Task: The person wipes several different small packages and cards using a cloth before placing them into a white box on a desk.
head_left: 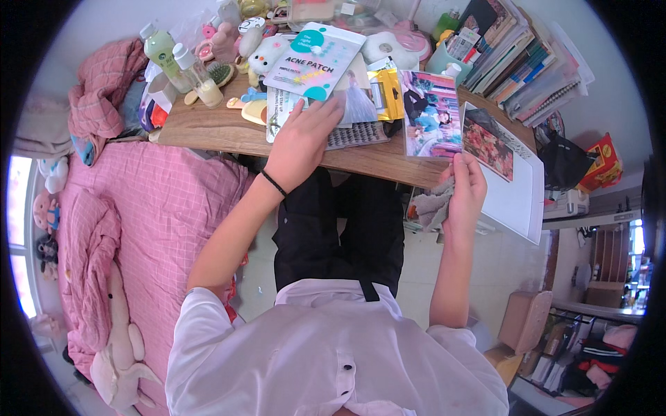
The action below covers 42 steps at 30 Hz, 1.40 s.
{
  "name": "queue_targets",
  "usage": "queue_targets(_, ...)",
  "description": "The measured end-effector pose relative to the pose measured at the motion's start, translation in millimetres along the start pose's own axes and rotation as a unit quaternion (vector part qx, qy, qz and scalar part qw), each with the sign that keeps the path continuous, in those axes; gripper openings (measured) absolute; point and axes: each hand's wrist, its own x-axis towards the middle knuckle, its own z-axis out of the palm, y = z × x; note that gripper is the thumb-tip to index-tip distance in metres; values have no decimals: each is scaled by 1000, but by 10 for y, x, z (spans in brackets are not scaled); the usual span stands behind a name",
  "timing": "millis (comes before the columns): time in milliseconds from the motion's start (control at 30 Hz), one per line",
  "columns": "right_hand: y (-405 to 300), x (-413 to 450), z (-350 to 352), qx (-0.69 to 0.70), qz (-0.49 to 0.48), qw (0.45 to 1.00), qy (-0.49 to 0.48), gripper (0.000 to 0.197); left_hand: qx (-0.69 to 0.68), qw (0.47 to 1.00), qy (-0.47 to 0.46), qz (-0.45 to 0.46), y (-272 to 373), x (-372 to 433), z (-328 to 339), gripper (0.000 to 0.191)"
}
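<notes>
My left hand [307, 138] reaches over the desk, palm down, its fingertips at the lower edge of a white and teal acne patch pouch [317, 60]. No grip on the pouch shows. Under that hand lie a white printed packet [276, 117] and a clear case of dark lash-like tufts [359, 136]. My right hand [468, 179] pinches the lower right corner of a glossy photo print [432, 114] at the desk's front edge. A crumpled grey cloth [434, 205] hangs from the same hand. Right of the print is a white box lid [512, 192] with a floral picture [486, 145].
Bottles [164, 54], a hairbrush [219, 73] and plush toys [265, 57] crowd the wooden desk's [208, 127] back left. A yellow packet [386, 93] lies beside the print. Books [512, 57] stand at the right. A pink-covered bed [156, 208] adjoins at the left.
</notes>
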Motion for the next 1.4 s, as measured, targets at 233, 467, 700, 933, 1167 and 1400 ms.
queue_targets(233,-11,-60,-110,-15,2,1000,-15,20,-27,998,63,-15,69,6,27,34)
queue_targets(467,-31,-218,-124,-72,-34,991,-106,23,-636,751,17,-178,583,-350,25,73)
queue_targets(700,186,-526,101,-104,12,962,-250,17,-851,460,79,-242,985,-301,44,58)
queue_targets(933,112,-425,62,80,26,996,-38,10,-801,519,145,-260,910,-364,-137,57)
queue_targets(1167,97,-585,622,-148,-317,937,-1,14,-862,417,97,-270,1241,-401,-62,66)
queue_targets(1400,222,-743,568,-315,-432,827,-172,55,-854,410,195,-254,1214,-319,-160,58)
